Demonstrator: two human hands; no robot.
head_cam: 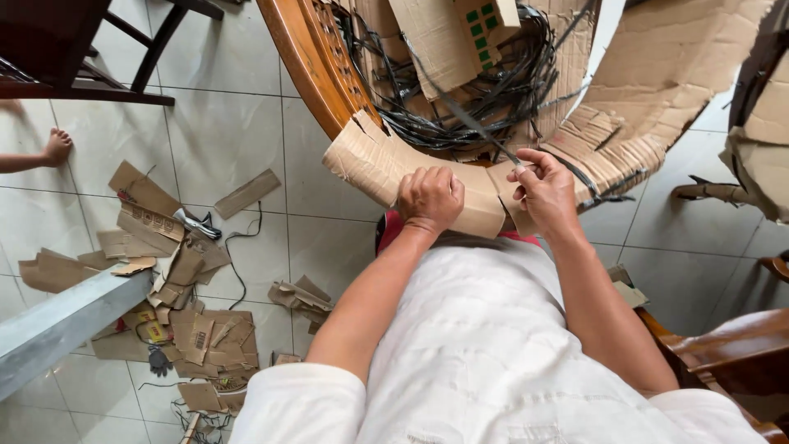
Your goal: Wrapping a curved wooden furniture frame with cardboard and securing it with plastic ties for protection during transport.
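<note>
The left hand (429, 197) presses down, fingers curled shut, on a curved strip of torn brown corrugated cardboard (386, 164) wrapped around the near edge of a round wooden frame (308, 57). Just to the right, the right hand (546, 191) pinches a thin dark strap (460, 111), its grip closed on the strap's near end; the strap runs far-left into a tangle of black straps (509, 82). Brown cardboard scraps (181, 304) litter the tiled floor (246, 131) at near left.

I count my two hands, left (429, 199) and right (546, 191), one knife (470, 119), one cardboard strip (411, 173), and one bare foot (57, 146) at upper left.
</note>
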